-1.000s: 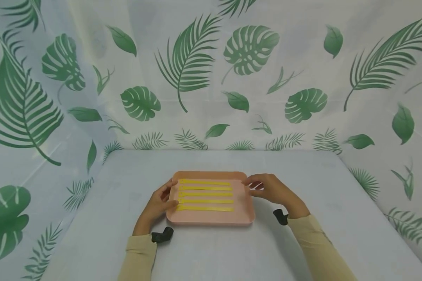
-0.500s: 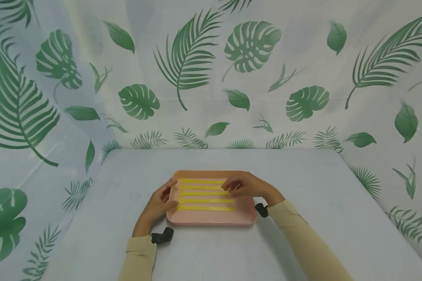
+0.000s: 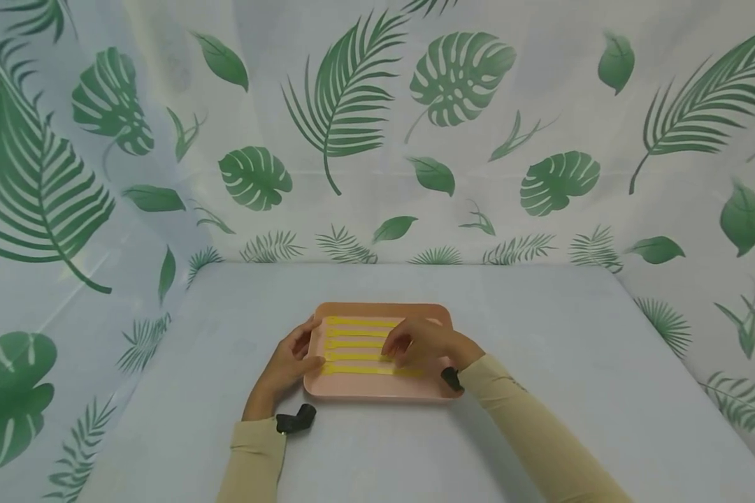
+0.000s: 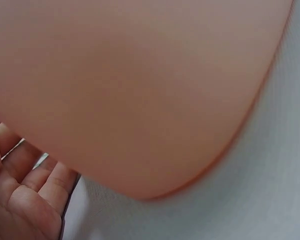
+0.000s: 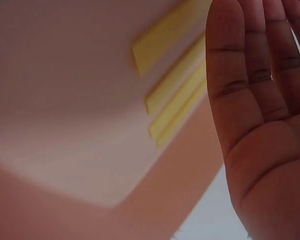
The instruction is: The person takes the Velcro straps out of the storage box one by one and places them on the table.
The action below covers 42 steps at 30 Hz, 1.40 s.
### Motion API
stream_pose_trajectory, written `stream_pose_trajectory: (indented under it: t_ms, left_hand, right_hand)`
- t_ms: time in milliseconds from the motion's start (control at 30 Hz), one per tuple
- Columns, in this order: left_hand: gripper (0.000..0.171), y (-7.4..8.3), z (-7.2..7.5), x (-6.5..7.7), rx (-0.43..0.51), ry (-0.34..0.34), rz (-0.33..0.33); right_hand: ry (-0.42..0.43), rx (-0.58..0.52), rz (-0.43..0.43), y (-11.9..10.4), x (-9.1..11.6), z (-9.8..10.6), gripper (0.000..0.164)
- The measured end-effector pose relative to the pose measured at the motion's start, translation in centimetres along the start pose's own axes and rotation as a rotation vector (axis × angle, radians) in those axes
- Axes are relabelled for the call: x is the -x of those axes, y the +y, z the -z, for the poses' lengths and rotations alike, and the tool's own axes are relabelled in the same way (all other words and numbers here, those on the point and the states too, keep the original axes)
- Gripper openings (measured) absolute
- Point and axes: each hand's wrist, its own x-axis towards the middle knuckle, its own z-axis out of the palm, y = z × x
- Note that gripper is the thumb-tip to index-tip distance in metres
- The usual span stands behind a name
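A shallow pink tray [image 3: 365, 388] lies on the table with several flat yellow strips [image 3: 355, 344] in a row inside it. Each strip has a rounded, ring-like left end. My left hand [image 3: 284, 367] grips the tray's left edge, thumb over the rim; in the left wrist view the tray's side [image 4: 140, 125] hides part of the fingers. Over the strips' right half hovers my right hand [image 3: 420, 341], fingers pointing left and slightly bent. In the right wrist view its fingers look nearly straight beside the strips [image 5: 165, 45]; the fingertips are cut off, so contact is unclear.
The tray stands on a white-covered table [image 3: 377, 454]. Behind it and at both sides hangs a white curtain [image 3: 377, 202] printed with green leaves. A small black device [image 3: 297, 419] is worn at the left wrist, another black device [image 3: 451, 379] at the right.
My right hand has moved left from the tray's right rim to above the strips, and slightly lower across them. My left hand keeps its grip on the tray, and the strips look unmoved.
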Motion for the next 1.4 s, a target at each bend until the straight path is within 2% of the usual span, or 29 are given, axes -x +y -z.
stream_pose_trajectory:
  t_ms: [300, 467, 767, 867, 1100, 1400]
  left_hand:
    - [0.084, 0.0, -0.1, 0.0, 0.009, 0.009, 0.001]
    - [0.084, 0.1, -0.1, 0.0, 0.031, 0.000, -0.003]
    - [0.085, 0.1, -0.3, -0.1, 0.012, 0.029, 0.021]
    - [0.085, 0.1, -0.3, -0.2, 0.009, 0.031, 0.026]
    - [0.085, 0.1, -0.1, -0.1, 0.020, 0.015, 0.005]
    - [0.087, 0.1, -0.1, -0.2, 0.011, 0.002, 0.008]
  right_hand:
    - [-0.012, 0.074, -0.119, -0.4, -1.1, -1.6, 0.017]
    - [-0.004, 0.110, -0.150, -1.2, -1.3, -2.0, 0.019]
    - [-0.026, 0.080, -0.232, -1.4, -1.6, -2.3, 0.024]
    - [-0.029, 0.076, -0.235, -1.6, -1.4, -2.1, 0.024]
    - [-0.026, 0.092, -0.178, -1.6, -0.7, -1.0, 0.019]
    - [-0.014, 0.034, -0.174, -1.3, 0.5, 0.7, 0.015]
